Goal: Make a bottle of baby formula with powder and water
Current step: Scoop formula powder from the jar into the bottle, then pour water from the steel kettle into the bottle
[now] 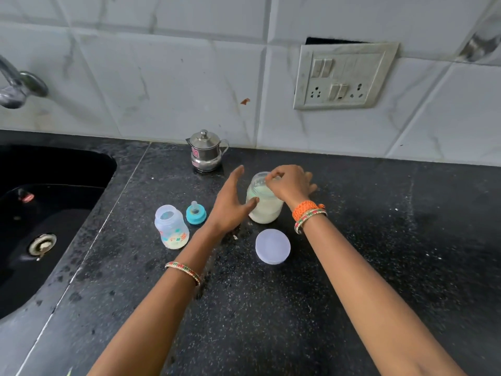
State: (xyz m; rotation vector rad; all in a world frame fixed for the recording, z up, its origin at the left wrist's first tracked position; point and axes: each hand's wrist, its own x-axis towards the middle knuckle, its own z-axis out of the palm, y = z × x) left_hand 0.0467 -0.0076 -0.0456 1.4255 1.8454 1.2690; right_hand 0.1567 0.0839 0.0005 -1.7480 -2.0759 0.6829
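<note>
A clear plastic jar (267,210) of white powder stands open on the black counter. My left hand (230,202) is spread beside it, thumb touching the jar's left side. My right hand (290,184) hovers over the jar's mouth, fingertips pinched at the rim; what they pinch is hidden. The jar's round white lid (273,246) lies flat just in front. To the left stands the baby bottle (171,226), open, with a little pale powder or liquid at its bottom. Its teal collar with nipple (195,213) rests upright between bottle and jar.
A small steel lidded pot (206,151) stands against the tiled wall behind the jar. A black sink (54,213) fills the left side, with a tap (19,88) above it. A switch and socket plate (343,76) is on the wall at right.
</note>
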